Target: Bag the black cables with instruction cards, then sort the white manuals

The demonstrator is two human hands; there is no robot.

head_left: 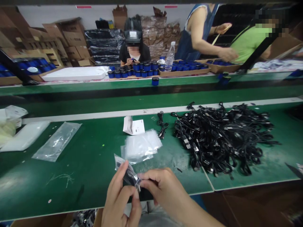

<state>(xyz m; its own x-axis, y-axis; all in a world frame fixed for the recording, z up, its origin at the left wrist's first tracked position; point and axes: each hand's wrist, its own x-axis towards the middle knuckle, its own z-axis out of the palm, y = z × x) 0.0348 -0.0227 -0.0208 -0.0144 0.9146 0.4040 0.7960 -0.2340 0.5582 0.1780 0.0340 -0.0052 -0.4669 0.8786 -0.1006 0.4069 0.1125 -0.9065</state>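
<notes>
My left hand (123, 198) is closed around a small clear plastic bag (129, 173) with a black cable inside, held above the table's front edge. A silvery tip shows at the bag's near end. At that end my right hand (163, 186) pinches the bag between thumb and forefinger; whether it also grips the cable is hidden. Just beyond lies a stack of clear plastic bags (142, 145), with folded white leaflets (133, 126) behind it. Two coiled black cables (163, 126) rest beside the leaflets. A large heap of black USB cables (217, 138) spreads to the right.
On the green table (90, 176), a clear bag (58, 142) and a white packet (25, 135) lie left. Across a raised shelf stand blue jars (142, 69) with black lids and a water bottle (170, 56). Several people work behind it. Below the front edge sits a box (87, 217).
</notes>
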